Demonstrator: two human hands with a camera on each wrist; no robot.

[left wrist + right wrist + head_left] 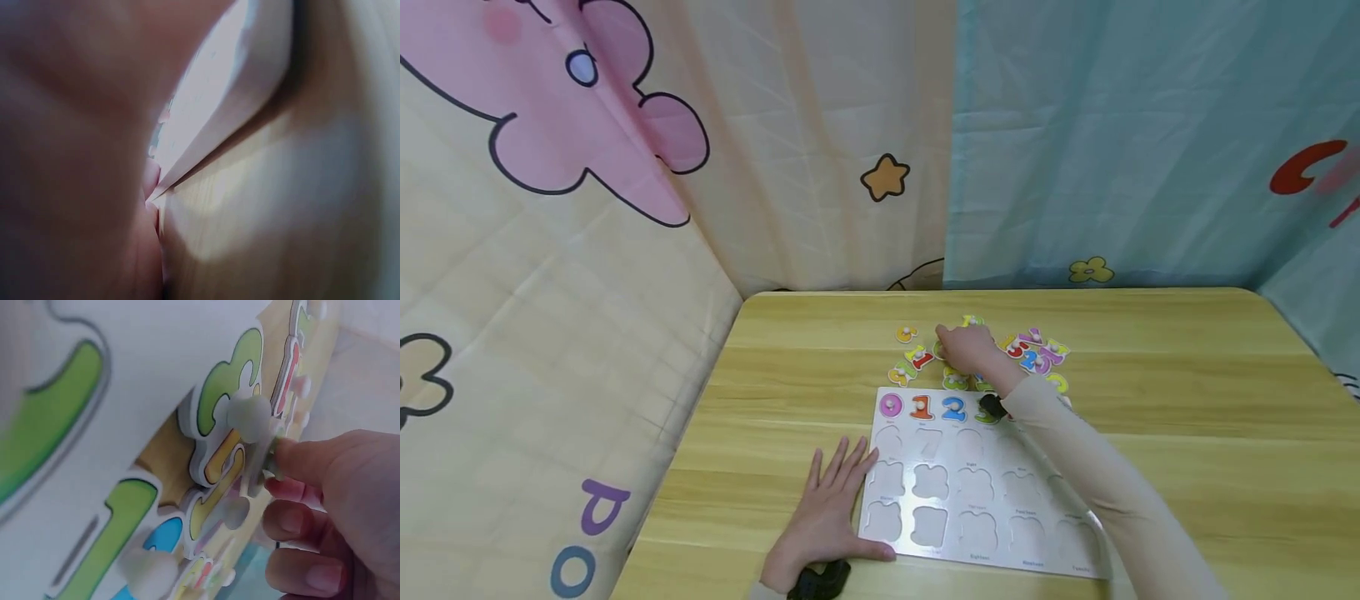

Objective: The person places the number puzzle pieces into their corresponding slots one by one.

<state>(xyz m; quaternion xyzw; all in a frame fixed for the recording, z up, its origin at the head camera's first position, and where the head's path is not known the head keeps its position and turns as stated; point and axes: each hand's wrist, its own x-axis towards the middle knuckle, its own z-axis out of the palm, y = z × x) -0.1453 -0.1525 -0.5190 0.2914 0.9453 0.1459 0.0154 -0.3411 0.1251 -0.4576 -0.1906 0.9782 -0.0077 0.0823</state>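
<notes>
A white number puzzle board (pixel 951 523) lies on the wooden table, its lower rows of recesses bare. In its top row sit a purple 0 (pixel 891 406), an orange-red 1 (pixel 921 407), a blue 2 (pixel 953 409) and a partly covered green 3 (pixel 983 416). My left hand (pixel 831 508) rests spread at the board's left edge, thumb by the lower left corner. Beyond the top edge, my right hand (pixel 967 350) pinches a greenish knobbed number piece (pixel 270 459) between thumb and index finger; its numeral is hidden.
Loose knobbed number pieces lie around the right hand: a red 11 piece (pixel 919 358) and an orange one (pixel 906 334) on the left, a blue-and-purple piece (pixel 1036 362) on the right. The right sleeve (pixel 1105 492) crosses the board's right side. Curtains (pixel 842 233) hang behind the table.
</notes>
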